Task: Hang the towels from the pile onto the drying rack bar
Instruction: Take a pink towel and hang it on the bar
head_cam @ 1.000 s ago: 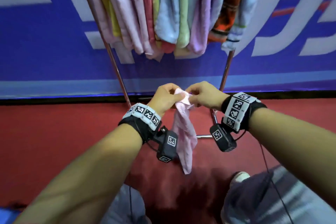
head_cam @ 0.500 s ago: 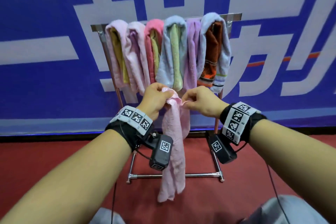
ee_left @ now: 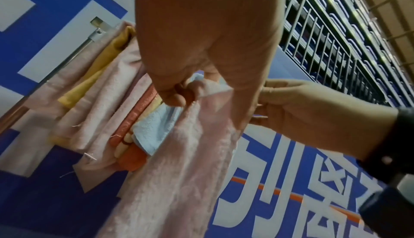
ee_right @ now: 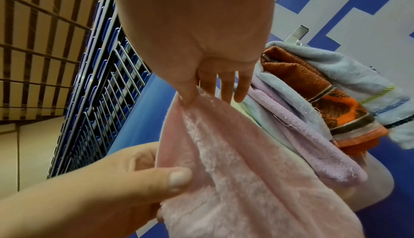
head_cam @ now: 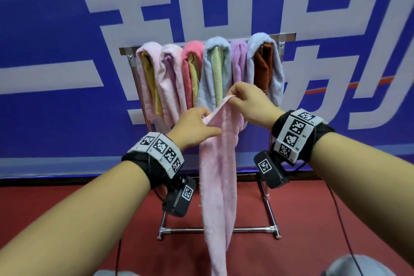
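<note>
Hands hold a pale pink towel [head_cam: 218, 177] by its top edge in front of the drying rack [head_cam: 272, 210]. The left hand [head_cam: 193, 125] pinches one part of that edge between thumb and curled fingers; the right hand [head_cam: 251, 103], a little higher and nearer the rack, pinches the edge further along between thumb and forefinger, its other fingers loosely extended. The short span of cloth between the two grips is pulled fairly taut, and the rest of the towel hangs straight down toward the red floor [head_cam: 67, 197], in front of the rack's lower crossbar. On the top bar [head_cam: 286, 35] a row of towels [head_cam: 215, 69] already hangs, crowded side by side: pink, yellow, coral, light blue, green, lilac and rust brown. Behind the rack stands a blue wall banner [head_cam: 44, 29] with large white characters.
</note>
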{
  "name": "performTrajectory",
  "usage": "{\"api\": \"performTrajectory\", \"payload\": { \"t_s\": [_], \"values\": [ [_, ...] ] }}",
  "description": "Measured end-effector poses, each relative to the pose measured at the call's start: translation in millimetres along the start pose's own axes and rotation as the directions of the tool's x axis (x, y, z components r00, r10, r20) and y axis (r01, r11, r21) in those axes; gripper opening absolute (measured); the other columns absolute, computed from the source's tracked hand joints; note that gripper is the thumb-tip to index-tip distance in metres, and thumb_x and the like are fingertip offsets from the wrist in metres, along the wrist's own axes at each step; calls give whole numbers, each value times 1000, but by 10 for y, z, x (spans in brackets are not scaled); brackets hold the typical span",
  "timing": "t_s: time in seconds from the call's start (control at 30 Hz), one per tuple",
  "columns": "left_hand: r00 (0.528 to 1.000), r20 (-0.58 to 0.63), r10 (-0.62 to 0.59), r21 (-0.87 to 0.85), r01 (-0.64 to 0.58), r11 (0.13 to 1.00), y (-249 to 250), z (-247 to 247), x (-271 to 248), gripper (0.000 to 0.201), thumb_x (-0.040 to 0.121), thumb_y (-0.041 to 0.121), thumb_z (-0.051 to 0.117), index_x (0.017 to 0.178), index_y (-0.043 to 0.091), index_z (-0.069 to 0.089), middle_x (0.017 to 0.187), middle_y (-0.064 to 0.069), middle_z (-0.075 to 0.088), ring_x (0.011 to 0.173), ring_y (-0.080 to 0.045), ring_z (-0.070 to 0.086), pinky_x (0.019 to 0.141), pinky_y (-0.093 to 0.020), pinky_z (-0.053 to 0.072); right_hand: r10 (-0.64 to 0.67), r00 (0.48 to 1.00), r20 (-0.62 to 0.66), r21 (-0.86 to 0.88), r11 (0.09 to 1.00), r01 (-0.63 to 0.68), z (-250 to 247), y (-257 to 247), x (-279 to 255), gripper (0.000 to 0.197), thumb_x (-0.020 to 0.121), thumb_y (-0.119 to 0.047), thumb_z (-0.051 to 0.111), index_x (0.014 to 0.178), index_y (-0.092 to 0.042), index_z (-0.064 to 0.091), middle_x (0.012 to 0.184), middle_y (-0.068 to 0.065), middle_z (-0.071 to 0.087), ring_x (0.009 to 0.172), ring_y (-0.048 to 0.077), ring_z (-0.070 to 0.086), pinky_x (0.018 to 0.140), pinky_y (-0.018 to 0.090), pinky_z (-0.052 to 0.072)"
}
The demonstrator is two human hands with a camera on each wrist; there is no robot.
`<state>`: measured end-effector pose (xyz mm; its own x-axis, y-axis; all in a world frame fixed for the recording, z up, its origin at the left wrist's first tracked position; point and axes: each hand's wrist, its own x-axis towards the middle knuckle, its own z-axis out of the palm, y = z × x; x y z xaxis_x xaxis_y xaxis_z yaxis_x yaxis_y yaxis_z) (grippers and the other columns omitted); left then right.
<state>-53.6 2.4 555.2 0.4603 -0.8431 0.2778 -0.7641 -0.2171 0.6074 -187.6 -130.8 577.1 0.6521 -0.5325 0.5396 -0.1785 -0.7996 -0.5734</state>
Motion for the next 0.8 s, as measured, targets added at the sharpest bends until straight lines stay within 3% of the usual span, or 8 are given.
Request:
{"api": "performTrajectory", "payload": {
  "t_s": [0.07,0.17,0.23,0.37,0.5,0.63,0.7,0.8],
  "values": [
    [996,-81,21,17,-19,1000,-6,-15,30,22,84,20,67,67,19,54,67,2,55,67,-20,51,57,-29,36,-24,1000,12,-16,1000,24,-39,-21,5,5,90,-13,57,87,-13,60,80,-6,59,72,9,51,66,24,37],
    [993,-115,-12,-28,9,1000,-40,-118,71,27,93,12,53,66,16,58,57,-1,55,57,-25,55,50,-28,37,-38,998,45,-57,998,40,-136,19,16,5,89,-15,61,84,-14,61,75,-10,57,67,2,50,62,22,37],
    [992,-126,-15,-55,8,998,-35,-212,99,32,96,12,50,65,15,56,53,-3,54,51,-28,56,49,-29,38,-35,993,111,-91,995,45,-206,62,11,4,87,-14,63,84,-12,63,72,-8,58,64,3,49,62,25,38],
    [974,-225,29,32,-22,999,0,-370,199,28,99,22,51,78,14,66,70,0,60,73,-22,55,64,-30,34,16,952,306,-123,992,23,-280,136,-36,20,84,-16,70,77,-1,59,67,2,53,58,9,44,58,30,39],
    [955,-291,56,71,-37,997,-64,-454,249,27,101,23,49,78,18,63,66,3,56,70,-24,54,58,-31,33,70,900,430,-202,979,20,-283,242,-76,34,83,-27,75,66,-6,54,61,-1,45,56,10,39,54,29,34],
    [938,-341,59,55,-43,998,-233,-501,254,30,99,12,50,71,20,56,64,3,52,70,-24,51,60,-30,29,138,916,377,-259,965,-39,-300,355,-99,32,81,-36,76,66,-15,58,67,2,57,63,16,52,61,32,45],
    [930,-363,52,73,-27,997,-335,-517,247,23,98,9,50,82,15,64,76,-4,60,79,-25,55,65,-29,33,144,930,339,-282,958,-46,-307,369,-116,26,81,-34,75,74,-12,63,76,7,64,72,21,58,67,35,48],
    [925,-380,18,76,12,997,-407,-535,228,21,99,10,48,90,5,67,87,-15,64,86,-32,57,71,-36,41,161,936,312,-308,949,-61,-312,364,-133,26,83,-30,74,82,-6,64,78,6,63,69,18,54,66,32,46]
  ]
}}
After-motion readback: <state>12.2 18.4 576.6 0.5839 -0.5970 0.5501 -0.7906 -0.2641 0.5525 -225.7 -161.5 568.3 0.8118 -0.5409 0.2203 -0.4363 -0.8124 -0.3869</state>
